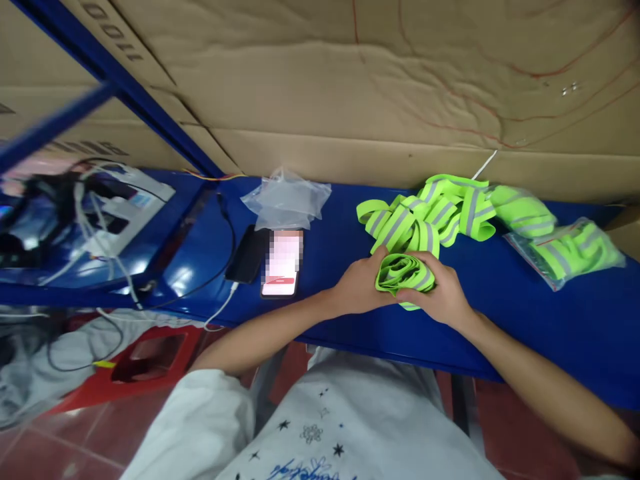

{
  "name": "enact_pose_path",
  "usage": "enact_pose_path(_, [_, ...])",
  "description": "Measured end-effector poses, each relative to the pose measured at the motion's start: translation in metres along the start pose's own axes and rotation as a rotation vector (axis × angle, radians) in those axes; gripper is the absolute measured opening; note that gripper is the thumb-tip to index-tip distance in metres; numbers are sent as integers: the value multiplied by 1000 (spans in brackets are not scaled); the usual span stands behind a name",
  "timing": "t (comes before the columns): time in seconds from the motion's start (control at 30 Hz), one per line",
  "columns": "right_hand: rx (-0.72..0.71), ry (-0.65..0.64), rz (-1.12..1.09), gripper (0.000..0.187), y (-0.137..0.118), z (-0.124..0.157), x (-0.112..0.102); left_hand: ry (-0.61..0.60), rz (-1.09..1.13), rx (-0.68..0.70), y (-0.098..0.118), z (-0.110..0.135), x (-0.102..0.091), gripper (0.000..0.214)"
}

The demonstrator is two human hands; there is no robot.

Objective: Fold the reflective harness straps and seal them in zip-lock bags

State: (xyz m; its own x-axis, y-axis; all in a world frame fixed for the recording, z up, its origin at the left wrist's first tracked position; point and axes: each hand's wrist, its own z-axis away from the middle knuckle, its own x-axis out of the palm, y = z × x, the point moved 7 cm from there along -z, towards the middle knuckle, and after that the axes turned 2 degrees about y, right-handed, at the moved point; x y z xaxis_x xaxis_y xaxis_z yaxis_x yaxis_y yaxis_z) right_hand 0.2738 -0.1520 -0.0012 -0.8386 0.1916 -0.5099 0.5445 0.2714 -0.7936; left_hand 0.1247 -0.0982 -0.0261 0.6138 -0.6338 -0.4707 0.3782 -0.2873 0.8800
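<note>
Between my two hands, close to the front of the blue table [335,217], is a rolled bundle of neon yellow-green reflective webbing [406,272] with a grey stripe. My left hand [361,285] is closed around its left side. From the right, my right hand [444,293] grips it, thumb across the lower front. Just behind the roll lies a loose heap of the same webbing [435,210]. To the right of that heap are a bagged bundle of webbing [523,212] and another clear bag with webbing [583,250].
Clear plastic bags [287,200] lie left of centre, behind a lit phone [283,263] and a dark phone [247,253] with a white cable. A large cardboard sheet [325,93] stands along the back. Cables and a white device [130,207] occupy the left, beside a blue metal frame [107,90].
</note>
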Motion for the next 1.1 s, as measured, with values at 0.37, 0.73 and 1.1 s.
enact_pose_path(0.37, [125,311,83,64,23,-15,-35,562,-749,-365,-23,-25,-206,62])
enact_pose_path(0.73, [90,242,105,62,19,-12,-24,660,-904,-620,-55,-5,-253,35])
enact_pose_path(1.1, [136,230,40,61,19,-12,-27,606,-933,-666,-71,-19,-245,38])
